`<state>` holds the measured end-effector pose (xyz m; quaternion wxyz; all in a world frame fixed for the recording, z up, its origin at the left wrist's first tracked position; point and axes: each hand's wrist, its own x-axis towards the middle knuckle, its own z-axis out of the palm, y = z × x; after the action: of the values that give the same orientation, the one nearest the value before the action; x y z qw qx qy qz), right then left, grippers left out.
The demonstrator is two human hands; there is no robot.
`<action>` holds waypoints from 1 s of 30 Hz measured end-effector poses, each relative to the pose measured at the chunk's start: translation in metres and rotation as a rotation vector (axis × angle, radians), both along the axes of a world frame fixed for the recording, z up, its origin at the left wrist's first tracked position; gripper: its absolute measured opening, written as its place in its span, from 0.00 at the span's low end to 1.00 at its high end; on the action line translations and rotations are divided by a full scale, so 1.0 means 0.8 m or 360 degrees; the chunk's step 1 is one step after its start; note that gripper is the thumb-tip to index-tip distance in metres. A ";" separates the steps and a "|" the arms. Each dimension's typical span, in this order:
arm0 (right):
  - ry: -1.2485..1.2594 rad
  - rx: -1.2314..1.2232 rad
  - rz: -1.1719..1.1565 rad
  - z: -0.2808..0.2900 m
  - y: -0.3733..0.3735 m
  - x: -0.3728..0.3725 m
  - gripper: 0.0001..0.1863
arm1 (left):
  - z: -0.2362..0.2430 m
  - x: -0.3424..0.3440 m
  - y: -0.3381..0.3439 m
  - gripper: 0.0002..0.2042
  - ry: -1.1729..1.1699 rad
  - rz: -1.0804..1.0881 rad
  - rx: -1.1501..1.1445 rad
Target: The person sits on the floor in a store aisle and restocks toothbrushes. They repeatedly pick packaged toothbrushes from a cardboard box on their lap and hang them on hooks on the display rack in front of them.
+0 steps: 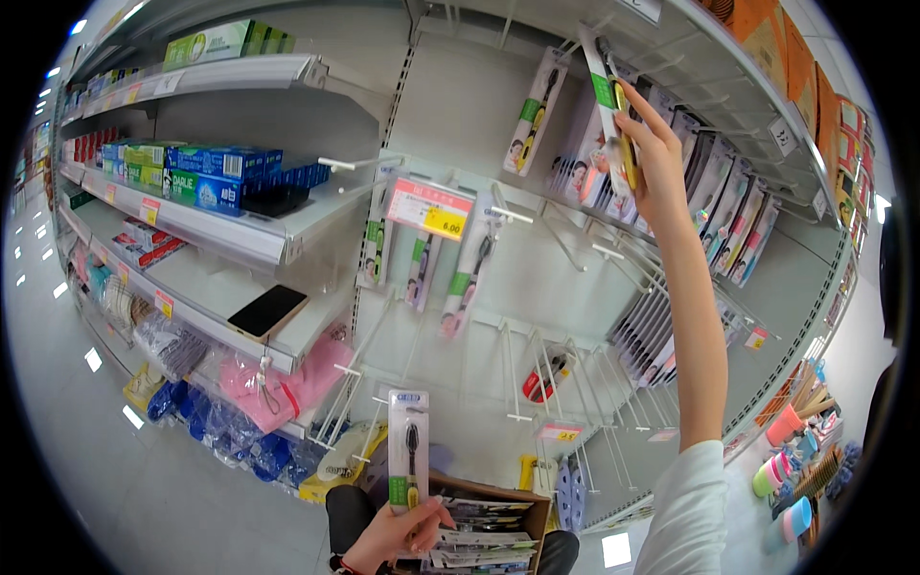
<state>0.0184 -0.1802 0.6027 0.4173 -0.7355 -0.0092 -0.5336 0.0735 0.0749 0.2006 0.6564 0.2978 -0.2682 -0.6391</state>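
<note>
My left hand (402, 532), low in the middle, grips an upright packaged toothbrush (410, 441) with a black and yellow handle. Below it an open cardboard box (539, 517) holds several more packs. My right hand (647, 153) is raised high at the right, its fingers on another packaged toothbrush (601, 86) among the upper hooks. Beside that pack hang a single packaged toothbrush (533, 115) and a row of packs (724, 196). Further down, more toothbrush packs (465, 278) hang beside a price tag (429, 207).
Left shelves (201, 225) hold toothpaste boxes (206, 177), a phone (268, 311) and bagged pink goods (268, 393). Empty hooks (594, 412) project low in the middle, near a red package (546, 379). An upper shelf edge (767, 115) overhangs the right. Colourful cups (771, 474) stand at lower right.
</note>
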 end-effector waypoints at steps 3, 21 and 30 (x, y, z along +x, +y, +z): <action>0.0198 0.0031 -0.0153 0.005 -0.043 0.030 0.29 | 0.034 -0.017 0.006 0.18 0.0087 0.0161 0.0135; 0.1213 -0.1439 -0.0037 -0.192 0.165 -0.055 0.22 | 0.101 -0.014 -0.035 0.32 -0.0045 0.1028 -0.0588; 0.1518 -0.1211 0.0308 -0.238 0.154 -0.102 0.35 | 0.124 -0.049 -0.074 0.39 -0.0301 0.0817 -0.1016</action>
<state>-0.0633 -0.0566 0.4121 0.1304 -0.9863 -0.0780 -0.0648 0.0342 0.0156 0.2995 0.8261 0.1940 -0.4290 -0.3096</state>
